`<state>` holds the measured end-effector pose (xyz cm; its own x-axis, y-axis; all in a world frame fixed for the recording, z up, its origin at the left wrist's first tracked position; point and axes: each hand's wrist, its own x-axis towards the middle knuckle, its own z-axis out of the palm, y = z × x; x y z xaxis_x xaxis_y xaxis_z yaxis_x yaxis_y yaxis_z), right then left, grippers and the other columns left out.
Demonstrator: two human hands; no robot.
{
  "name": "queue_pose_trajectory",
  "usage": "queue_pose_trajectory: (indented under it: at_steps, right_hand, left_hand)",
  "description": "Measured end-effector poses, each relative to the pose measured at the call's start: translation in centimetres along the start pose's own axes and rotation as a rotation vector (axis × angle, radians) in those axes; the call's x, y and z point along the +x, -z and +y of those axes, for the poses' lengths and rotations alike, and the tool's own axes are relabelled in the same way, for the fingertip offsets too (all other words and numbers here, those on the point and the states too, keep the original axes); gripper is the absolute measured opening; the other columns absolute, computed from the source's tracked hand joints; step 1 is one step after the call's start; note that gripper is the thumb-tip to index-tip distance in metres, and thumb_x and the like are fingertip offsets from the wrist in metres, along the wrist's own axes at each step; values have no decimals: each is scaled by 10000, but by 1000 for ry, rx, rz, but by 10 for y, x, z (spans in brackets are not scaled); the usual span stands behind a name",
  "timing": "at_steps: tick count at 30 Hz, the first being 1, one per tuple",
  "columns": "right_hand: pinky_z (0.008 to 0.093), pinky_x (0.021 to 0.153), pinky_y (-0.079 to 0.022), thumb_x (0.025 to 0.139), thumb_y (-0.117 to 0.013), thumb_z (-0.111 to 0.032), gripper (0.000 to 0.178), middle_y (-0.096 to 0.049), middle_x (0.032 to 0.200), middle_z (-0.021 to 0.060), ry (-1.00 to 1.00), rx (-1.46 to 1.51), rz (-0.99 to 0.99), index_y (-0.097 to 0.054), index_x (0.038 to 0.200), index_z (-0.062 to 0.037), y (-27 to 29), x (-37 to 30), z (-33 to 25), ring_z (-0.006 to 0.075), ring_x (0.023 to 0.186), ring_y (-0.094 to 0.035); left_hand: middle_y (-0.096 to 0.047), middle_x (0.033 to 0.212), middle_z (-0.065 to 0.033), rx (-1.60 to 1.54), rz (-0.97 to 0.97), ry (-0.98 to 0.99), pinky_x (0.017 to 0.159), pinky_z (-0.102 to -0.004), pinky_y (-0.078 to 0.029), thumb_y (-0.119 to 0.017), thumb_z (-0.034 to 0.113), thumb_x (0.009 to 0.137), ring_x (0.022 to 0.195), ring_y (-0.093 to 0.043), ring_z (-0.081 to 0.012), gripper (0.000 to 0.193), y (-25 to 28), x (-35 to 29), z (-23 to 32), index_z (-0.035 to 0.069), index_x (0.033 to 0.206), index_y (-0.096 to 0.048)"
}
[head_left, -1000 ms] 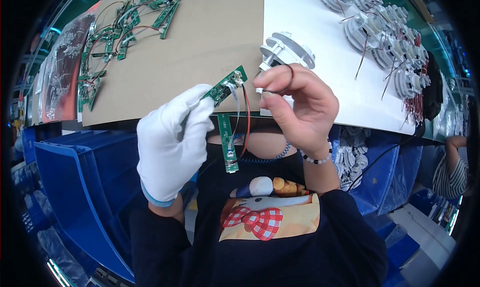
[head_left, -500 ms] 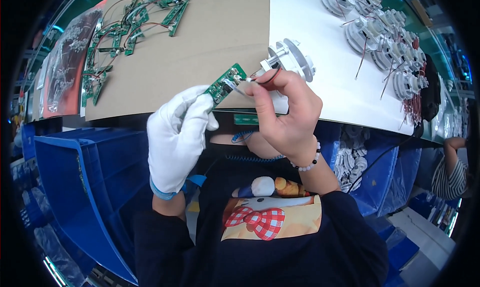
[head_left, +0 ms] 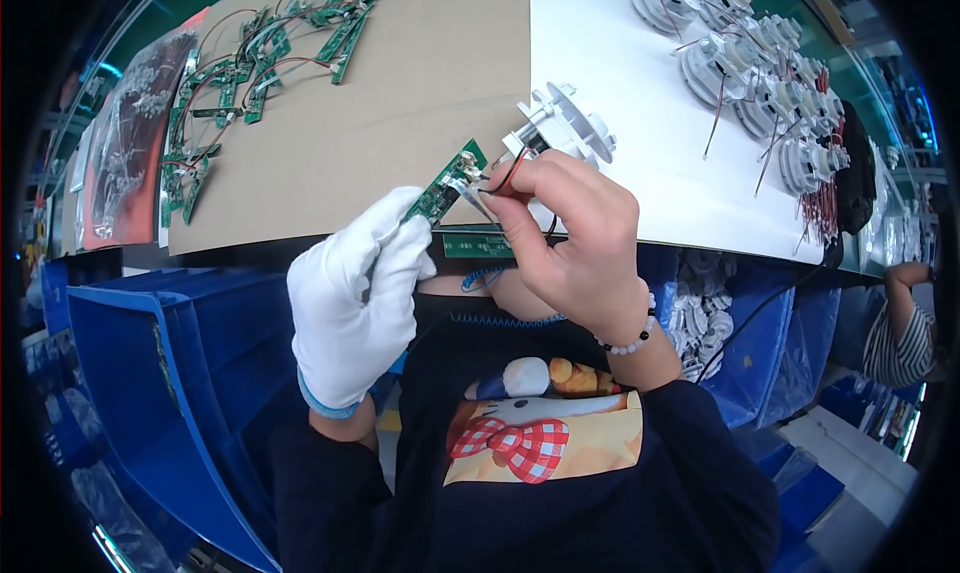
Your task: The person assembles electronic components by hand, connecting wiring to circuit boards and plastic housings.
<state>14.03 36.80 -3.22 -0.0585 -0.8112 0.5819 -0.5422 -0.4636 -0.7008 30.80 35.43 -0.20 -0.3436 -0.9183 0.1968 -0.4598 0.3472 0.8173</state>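
The gloved left hand (head_left: 350, 298) grips the lower end of a green circuit board (head_left: 443, 187) above the near edge of the table (head_left: 400, 93), apparently to leave its upper end exposed. The bare right hand (head_left: 575, 228) pinches red and black wires (head_left: 514, 167) close to that end, probably for fine control. A white plastic housing (head_left: 568, 123) sits just beyond. Other boards (head_left: 348, 48) lie at left, more housings (head_left: 718, 68) at right, likely sorted by kind.

Brown-and-white worktable (head_left: 400, 83); grey floor (head_left: 855, 465), lower right; bright strip light (head_left: 110, 550), lower left.
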Motion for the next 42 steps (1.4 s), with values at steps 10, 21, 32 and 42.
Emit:
queue_pose_trajectory:
  at_steps: [10, 21, 32, 42]
  right_hand:
    - [276, 486, -418, 650, -661, 35, 145, -543, 654, 90, 120, 11, 73, -584, 767, -1, -4, -2, 7, 214, 559, -527]
    - [275, 453, -393, 590, -641, 67, 178, -516, 614, 88, 241, -114, 68, -590, 753, 18, 1, 0, 11, 209, 518, -504]
    - [271, 505, -433, 620, -632, 53, 160, -546, 659, 84, 208, -183, -185, -574, 757, -5, 7, 15, 8, 221, 581, -543]
    - [206, 449, -382, 673, -623, 68, 120, -551, 634, 59, 62, -126, -239, -595, 773, 10, 10, 20, 2, 116, 495, -497]
  left_hand:
    - [-571, 588, -51, 12, 14, -91, 498, -208, -427, -561, 4, 810, 525, -578, -110, 213, 0, 2, -4, -29, 1019, -588]
    - [-556, 567, -42, -77, -128, 47, 477, -192, -384, -549, 27, 814, 484, -522, -79, 209, 9, 12, 0, -39, 1006, -597]
    - [-543, 612, -10, -450, -276, 476, 471, -170, -335, -535, 78, 840, 520, -462, -40, 197, 24, 30, 5, -83, 930, -604]
    - [-542, 620, -28, -490, -317, 412, 480, -194, -391, -499, 98, 875, 554, -487, -53, 212, 20, 25, 7, -62, 980, -590]
